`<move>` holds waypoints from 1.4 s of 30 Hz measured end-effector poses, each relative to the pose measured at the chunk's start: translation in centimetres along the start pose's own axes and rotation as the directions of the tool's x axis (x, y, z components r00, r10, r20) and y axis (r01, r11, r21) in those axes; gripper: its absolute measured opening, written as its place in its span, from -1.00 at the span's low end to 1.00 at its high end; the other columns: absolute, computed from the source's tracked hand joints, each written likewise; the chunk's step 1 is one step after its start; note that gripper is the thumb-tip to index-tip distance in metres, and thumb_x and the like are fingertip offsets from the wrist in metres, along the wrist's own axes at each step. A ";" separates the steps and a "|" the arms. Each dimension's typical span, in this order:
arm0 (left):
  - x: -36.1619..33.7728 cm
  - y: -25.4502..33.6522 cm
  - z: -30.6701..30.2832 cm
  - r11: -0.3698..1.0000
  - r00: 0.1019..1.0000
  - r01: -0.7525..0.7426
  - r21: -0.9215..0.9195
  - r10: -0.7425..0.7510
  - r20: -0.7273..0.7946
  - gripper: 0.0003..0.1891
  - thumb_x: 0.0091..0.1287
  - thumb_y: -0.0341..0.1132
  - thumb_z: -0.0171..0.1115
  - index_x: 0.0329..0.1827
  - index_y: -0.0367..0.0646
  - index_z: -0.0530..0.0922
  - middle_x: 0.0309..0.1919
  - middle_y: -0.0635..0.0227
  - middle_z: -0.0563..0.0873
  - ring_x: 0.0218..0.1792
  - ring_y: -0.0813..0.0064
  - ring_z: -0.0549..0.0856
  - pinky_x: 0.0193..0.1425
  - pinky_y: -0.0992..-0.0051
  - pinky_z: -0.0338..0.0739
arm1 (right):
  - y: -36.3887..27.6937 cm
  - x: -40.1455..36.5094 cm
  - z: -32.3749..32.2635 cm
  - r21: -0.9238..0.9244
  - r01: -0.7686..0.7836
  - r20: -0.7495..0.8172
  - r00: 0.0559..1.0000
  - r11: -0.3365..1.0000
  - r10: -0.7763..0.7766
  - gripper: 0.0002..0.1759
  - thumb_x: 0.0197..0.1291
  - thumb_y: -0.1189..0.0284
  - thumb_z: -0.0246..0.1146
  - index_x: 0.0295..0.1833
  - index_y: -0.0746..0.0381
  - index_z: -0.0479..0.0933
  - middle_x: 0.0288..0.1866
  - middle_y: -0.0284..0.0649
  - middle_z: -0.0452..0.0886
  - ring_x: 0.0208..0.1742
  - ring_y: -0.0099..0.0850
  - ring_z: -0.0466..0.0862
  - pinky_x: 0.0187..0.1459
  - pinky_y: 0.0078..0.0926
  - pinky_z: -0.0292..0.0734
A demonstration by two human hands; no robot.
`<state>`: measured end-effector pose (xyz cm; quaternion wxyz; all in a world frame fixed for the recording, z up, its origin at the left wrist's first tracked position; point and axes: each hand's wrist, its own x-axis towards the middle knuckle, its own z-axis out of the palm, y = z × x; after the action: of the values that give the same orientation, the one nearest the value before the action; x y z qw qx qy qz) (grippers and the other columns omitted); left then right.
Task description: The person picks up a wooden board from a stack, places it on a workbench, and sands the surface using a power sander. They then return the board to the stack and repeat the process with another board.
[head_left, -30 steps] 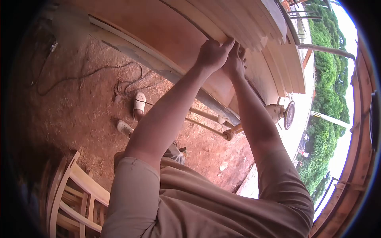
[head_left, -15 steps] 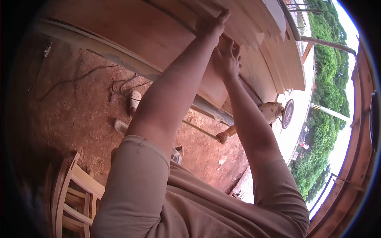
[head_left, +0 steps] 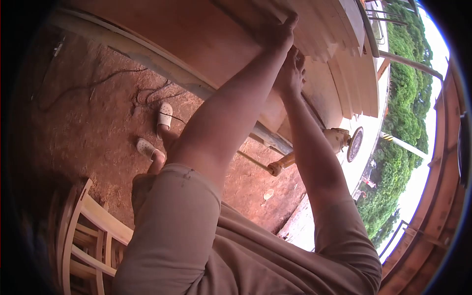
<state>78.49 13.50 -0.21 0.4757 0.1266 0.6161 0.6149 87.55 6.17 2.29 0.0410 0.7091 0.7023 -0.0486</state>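
My left hand (head_left: 281,35) reaches over the workbench, its thumb stuck out and its other fingers hidden in shadow behind the hand. Just below it, my right hand (head_left: 291,73) lies against the wooden surface with bent, slightly parted fingers; no held object shows in it. Both hands are beside a stack of pale curved wooden pieces (head_left: 355,81), close to its near ends. A wide reddish-brown board (head_left: 167,37) covers the bench to the left of the hands.
A power tool with a round disc (head_left: 355,144) sits at the bench edge beyond my right forearm. Wooden chair frames (head_left: 93,241) stand at lower left. Feet in white clogs (head_left: 165,114) are on the dirt floor, near a loose cable (head_left: 110,76).
Both hands have shifted slightly to the right in view, and the fingers of my right hand look more bent. More of the clogs and feet now shows beside my left arm.
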 end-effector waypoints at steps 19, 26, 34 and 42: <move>-0.1 5.3 -5.4 0.448 0.563 -0.689 0.570 0.826 0.032 -0.62 0.16 -0.11 0.58 -0.25 -0.28 0.72 0.09 0.19 0.70 -0.10 -0.01 0.69 -0.04 0.09 0.66 | -0.3 -0.6 -0.6 0.088 0.021 -0.057 0.998 0.996 -0.016 0.15 0.26 -0.34 0.20 0.75 0.06 -0.05 0.72 0.26 -0.04 0.69 0.30 0.06 0.58 0.26 0.00; -1.7 8.5 -4.5 0.823 0.862 -0.457 0.338 0.503 -0.062 -0.37 0.29 0.08 0.43 -0.01 -0.47 0.64 0.03 -0.14 0.67 0.04 -0.11 0.69 0.13 0.06 0.63 | -0.5 -0.8 -1.0 0.094 0.012 -0.036 0.999 0.995 -0.009 0.12 0.28 -0.30 0.19 0.75 0.09 -0.03 0.75 0.22 -0.08 0.71 0.26 0.04 0.59 0.25 -0.02; -1.9 13.4 -4.3 0.962 0.992 -0.107 0.252 0.088 0.086 -0.11 0.33 0.33 0.28 0.16 -0.56 0.57 0.27 -0.25 0.48 0.21 -0.05 0.68 0.28 0.09 0.62 | -0.8 -0.8 -1.6 0.114 -0.037 0.020 0.999 0.993 0.034 0.17 0.24 -0.37 0.15 0.76 0.08 -0.03 0.79 0.12 -0.15 0.76 0.09 -0.04 0.64 0.15 -0.09; -1.9 13.8 -3.1 0.945 0.993 -0.114 0.308 0.121 -0.003 -0.18 0.28 0.31 0.35 0.10 -0.46 0.63 0.05 -0.20 0.71 0.10 -0.02 0.77 0.19 0.09 0.69 | -1.0 -1.1 -2.1 0.148 -0.043 0.021 0.999 0.988 0.041 0.19 0.22 -0.39 0.13 0.76 0.09 -0.02 0.79 0.10 -0.14 0.77 0.07 -0.06 0.65 0.12 -0.12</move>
<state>71.20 13.05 12.07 0.4059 0.2288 0.7006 0.5404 86.60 5.36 4.50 -0.0045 0.7244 0.6812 -0.1061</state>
